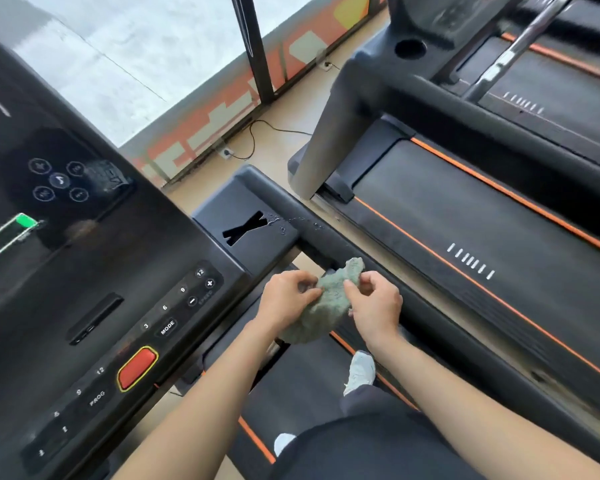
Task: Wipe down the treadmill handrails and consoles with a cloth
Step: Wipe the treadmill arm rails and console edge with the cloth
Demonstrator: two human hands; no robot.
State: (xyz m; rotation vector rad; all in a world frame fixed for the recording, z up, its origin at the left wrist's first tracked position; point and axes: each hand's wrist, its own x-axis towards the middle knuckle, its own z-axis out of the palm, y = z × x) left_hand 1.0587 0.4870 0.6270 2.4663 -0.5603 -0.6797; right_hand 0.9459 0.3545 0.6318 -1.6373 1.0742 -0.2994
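A crumpled grey-green cloth (326, 303) hangs between both hands, just below the right handrail (430, 317) of the treadmill I stand on. My left hand (286, 297) pinches its left edge and my right hand (376, 303) pinches its right edge. The black console (94, 271) fills the left of the view, with a red stop button (137, 367) and number keys. Its side tray (253, 216), holding an X-shaped slot, has water droplets on it and on the rail beside it.
A second treadmill (482, 237) with orange belt stripes stands to the right, and a third behind it. A cable and floor socket (226, 153) lie by the window wall. My legs and white shoes (361, 372) are on the belt below.
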